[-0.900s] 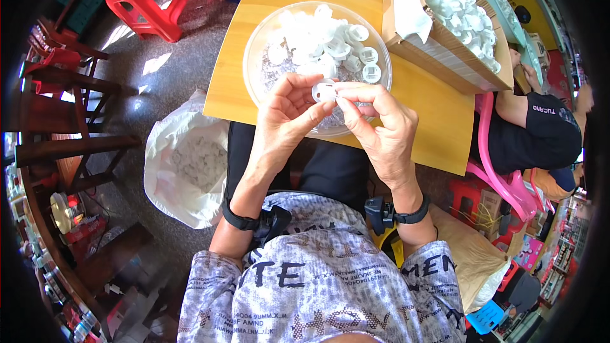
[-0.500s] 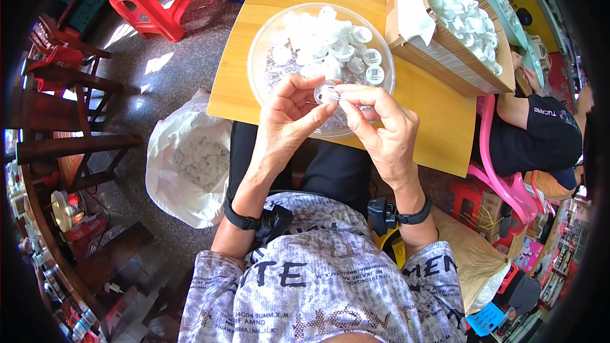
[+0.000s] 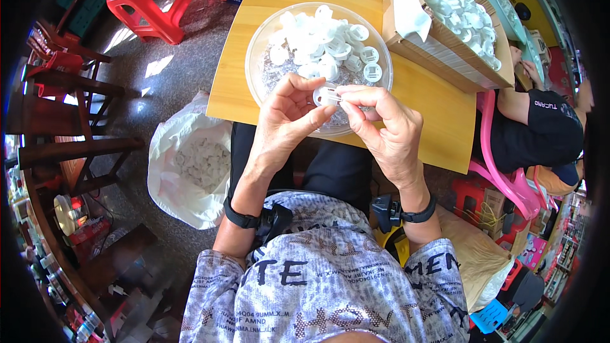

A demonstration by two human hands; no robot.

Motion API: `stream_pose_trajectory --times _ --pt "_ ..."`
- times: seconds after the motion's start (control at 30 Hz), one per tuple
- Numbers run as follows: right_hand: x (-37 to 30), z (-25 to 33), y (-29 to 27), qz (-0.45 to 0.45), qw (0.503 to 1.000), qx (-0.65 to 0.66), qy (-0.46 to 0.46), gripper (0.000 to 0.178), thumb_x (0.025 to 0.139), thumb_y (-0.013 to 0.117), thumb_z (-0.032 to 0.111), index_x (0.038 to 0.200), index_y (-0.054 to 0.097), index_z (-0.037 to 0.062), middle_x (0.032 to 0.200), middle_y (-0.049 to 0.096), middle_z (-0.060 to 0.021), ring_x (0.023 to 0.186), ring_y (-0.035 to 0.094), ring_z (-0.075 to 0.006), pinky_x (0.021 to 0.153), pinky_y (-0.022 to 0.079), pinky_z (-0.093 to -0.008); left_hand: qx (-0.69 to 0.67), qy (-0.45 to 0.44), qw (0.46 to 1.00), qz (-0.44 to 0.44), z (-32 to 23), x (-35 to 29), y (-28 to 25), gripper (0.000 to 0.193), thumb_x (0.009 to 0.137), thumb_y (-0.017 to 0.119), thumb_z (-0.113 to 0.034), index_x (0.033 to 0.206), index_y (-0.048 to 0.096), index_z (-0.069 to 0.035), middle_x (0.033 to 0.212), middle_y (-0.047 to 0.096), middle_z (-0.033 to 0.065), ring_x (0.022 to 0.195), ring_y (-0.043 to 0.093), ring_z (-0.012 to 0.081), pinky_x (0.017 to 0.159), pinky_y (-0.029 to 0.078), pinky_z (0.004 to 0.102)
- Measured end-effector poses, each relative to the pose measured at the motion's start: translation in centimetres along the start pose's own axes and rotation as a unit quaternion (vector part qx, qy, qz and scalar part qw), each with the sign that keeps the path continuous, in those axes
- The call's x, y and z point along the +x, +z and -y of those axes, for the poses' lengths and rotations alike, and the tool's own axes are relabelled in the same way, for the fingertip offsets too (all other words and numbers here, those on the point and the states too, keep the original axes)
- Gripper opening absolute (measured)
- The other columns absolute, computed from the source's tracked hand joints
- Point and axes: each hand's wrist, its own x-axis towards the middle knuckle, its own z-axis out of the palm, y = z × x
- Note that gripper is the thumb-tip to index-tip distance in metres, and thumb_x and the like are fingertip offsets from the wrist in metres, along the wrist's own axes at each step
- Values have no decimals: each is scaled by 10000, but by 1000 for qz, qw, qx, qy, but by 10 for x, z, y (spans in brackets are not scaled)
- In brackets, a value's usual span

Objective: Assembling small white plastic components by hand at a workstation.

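Over the near rim of a clear round plastic basin (image 3: 253, 63), my left hand (image 3: 283, 121) pinches a round white plastic piece (image 3: 323, 96) between thumb and fingers. My right hand (image 3: 391, 124) closes thumb and forefinger on a thin clear plastic part (image 3: 337, 94) at the right side of that round piece. Its exact shape is partly hidden by the fingertips. White round plastic pieces (image 3: 324, 38) are heaped in the basin, with many small clear bits (image 3: 270, 73) beneath and beside them.
The basin stands on a yellow wooden table (image 3: 232, 79). At its right is a cardboard box (image 3: 438, 47) full of similar white pieces. A white sack (image 3: 162, 190) of small pieces sits on the floor at left. A person (image 3: 546, 124) sits beyond a pink chair (image 3: 488, 146).
Both hands keep nearly the same pose around the round piece. My right hand and wrist have shifted slightly to the right; the view has moved a little.
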Motion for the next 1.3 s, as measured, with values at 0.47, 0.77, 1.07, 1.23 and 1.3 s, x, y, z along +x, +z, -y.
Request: stream_pose_trajectory --times 0.47,0.77,1.07,1.23,1.3 --pt "0 -1 -1 3 1000 -14 5 178 790 698 -23 945 620 15 924 691 -92 741 690 -193 600 576 -282 -3 34 999 -4 3 1 1 360 802 711 23 1117 540 -1 1054 609 73 997 587 117 868 484 261" --pt "3 5 -7 2 1000 -18 4 170 785 711 -11 924 618 18 841 684 -76 690 673 -164 583 553 -262 38 92 995 23 3 2 -4 411 766 724 77 1144 563 53 1059 603 86 1002 590 132 891 506 271" --pt "2 7 -6 7 991 -111 -72 174 764 704 -31 885 597 35 795 641 -80 690 657 -197 586 532 -286 38 87 995 25 5 -2 -4 381 804 691 73 1161 560 44 965 562 45 914 566 87 855 532 263" --pt "1 0 -2 16 999 -37 -16 156 772 692 -42 867 587 21 800 639 -90 678 656 -199 586 520 -288 90 135 986 30 7 0 -1 393 793 708 58 1161 572 41 1064 566 65 933 571 103 838 527 255" --pt "2 -1 -6 16 999 9 28 133 792 683 -30 869 588 20 797 643 -89 674 657 -180 584 518 -284 89 121 988 23 3 2 3 393 780 720 60 1148 584 39 1052 574 73 931 573 111 824 519 255"
